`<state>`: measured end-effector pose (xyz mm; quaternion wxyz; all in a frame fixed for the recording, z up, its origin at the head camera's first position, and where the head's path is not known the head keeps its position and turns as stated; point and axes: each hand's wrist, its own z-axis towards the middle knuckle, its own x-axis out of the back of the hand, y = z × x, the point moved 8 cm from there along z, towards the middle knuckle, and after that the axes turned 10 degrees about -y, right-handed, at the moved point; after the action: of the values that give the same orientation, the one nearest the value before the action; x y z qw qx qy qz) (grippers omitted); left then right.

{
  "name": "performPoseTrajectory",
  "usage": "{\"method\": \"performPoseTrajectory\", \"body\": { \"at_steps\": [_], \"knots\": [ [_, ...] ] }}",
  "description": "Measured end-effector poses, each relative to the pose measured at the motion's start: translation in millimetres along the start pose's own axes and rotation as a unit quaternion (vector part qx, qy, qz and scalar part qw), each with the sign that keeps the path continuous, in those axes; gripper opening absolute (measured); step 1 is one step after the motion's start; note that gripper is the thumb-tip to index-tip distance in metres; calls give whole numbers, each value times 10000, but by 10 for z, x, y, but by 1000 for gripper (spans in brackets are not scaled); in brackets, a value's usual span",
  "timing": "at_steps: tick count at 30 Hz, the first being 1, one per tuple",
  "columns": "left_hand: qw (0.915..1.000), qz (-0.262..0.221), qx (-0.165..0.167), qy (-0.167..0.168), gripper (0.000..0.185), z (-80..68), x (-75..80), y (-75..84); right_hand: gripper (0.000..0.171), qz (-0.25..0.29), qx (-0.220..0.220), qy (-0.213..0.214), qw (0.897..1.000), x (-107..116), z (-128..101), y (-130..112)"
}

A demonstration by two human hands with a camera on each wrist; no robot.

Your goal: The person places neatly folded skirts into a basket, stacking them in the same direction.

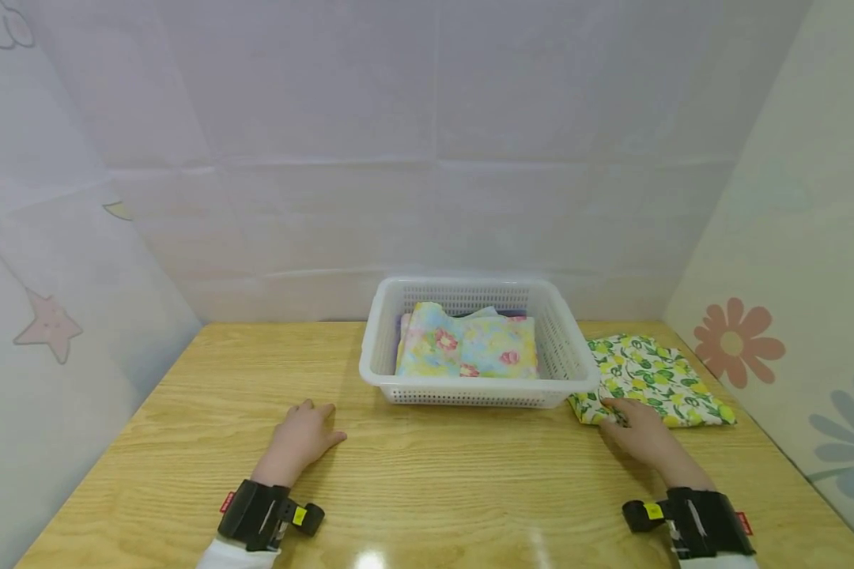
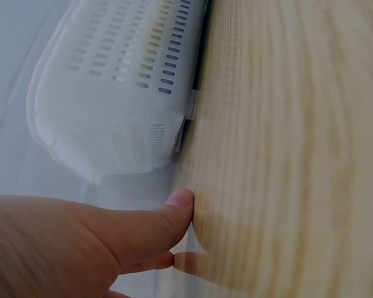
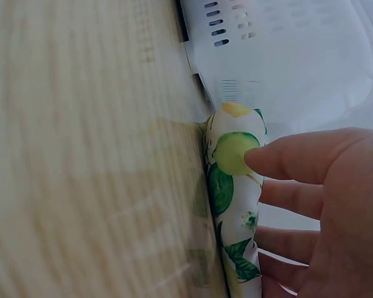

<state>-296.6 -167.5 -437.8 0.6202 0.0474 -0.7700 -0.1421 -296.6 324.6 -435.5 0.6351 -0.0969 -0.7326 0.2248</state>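
A folded cloth with a green and yellow lemon print [image 1: 651, 379] lies on the wooden table [image 1: 427, 474], just right of a white slotted basket [image 1: 470, 391]. My right hand [image 1: 636, 435] touches the cloth's near left corner; in the right wrist view straight fingers [image 3: 286, 162] press its folded edge [image 3: 231, 186]. The basket [image 2: 112, 93] holds a folded pastel floral cloth [image 1: 470, 348]. My left hand [image 1: 302, 435] rests flat on the table left of the basket, fingertips [image 2: 180, 200] on the wood, holding nothing.
Pale panels wall in the table at the back and both sides; the right one [image 1: 790, 316] bears flower shapes, the left one [image 1: 50, 324] a star. Bare wood stretches between my hands and in front of the basket.
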Motion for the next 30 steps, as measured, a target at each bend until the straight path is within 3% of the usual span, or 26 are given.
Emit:
{"method": "performPoseTrajectory", "body": {
  "at_steps": [5, 8, 12, 15, 18, 23, 30],
  "knots": [
    [10000, -9, 28, -5, 57, -9, -3, -16, 44, 60, 28, -22, 10000, -12, -1, 14],
    [10000, -2, 15, -1, 57, -12, 4, -10, 46, 227, -71, -254, 9994, -7, 19, 31],
    [10000, 0, 9, -4, 57, -11, 29, 13, 46, 405, -457, -579, 9965, 89, 114, 69],
    [10000, -4, 35, -17, 57, -8, 44, 20, 44, 175, -673, -537, 9961, 210, 220, 83],
    [10000, -1, 56, -22, 57, -3, 31, 5, 41, -333, -567, -232, 9976, 281, 335, 109],
    [10000, 6, 41, 18, 57, 0, 9, -4, 56, -985, -488, -179, 9938, 243, 488, 231],
    [10000, 36, 42, 24, 58, -4, -3, 2, 81, -808, -628, -864, 9910, 181, 586, 331]
  ]
}}
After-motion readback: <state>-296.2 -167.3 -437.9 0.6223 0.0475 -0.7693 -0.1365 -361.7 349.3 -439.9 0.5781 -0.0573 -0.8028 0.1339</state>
